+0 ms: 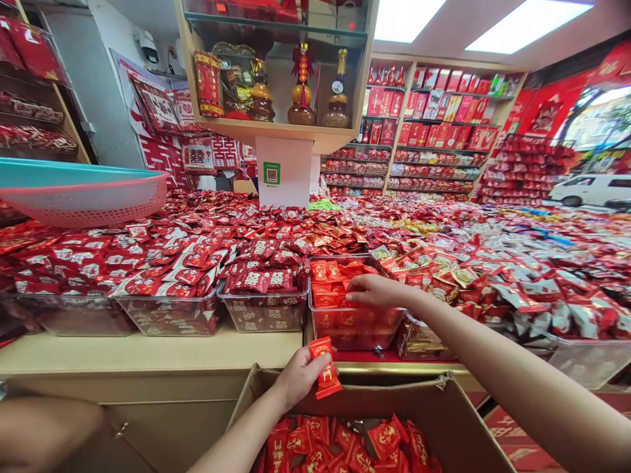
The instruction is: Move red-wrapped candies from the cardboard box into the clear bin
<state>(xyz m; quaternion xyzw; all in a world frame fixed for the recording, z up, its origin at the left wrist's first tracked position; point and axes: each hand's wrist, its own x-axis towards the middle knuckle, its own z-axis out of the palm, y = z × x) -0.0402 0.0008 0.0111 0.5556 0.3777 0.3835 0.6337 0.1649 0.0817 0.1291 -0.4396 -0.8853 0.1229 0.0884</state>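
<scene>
My left hand (302, 374) grips a single red candy packet (324, 369) with gold print, held upright over the near side of an open cardboard box (419, 410). Inside that box lie several loose red packets (318, 453) of similar look. My right hand (372, 291) is in the top of a clear plastic bin (357, 335), over red packets (328, 294) laid in rows. Its fingers are curled together and touch the packets there; whatever they pinch is hidden beneath them.
Clear bins of wrapped sweets (266, 312) line the counter edge (197, 348), with more sweets heaped behind. A pink and teal basket (98, 200) rests on the left heap. A glass display cabinet (276, 128) overhangs the middle. A blurred bare limb (49, 427) is at lower left.
</scene>
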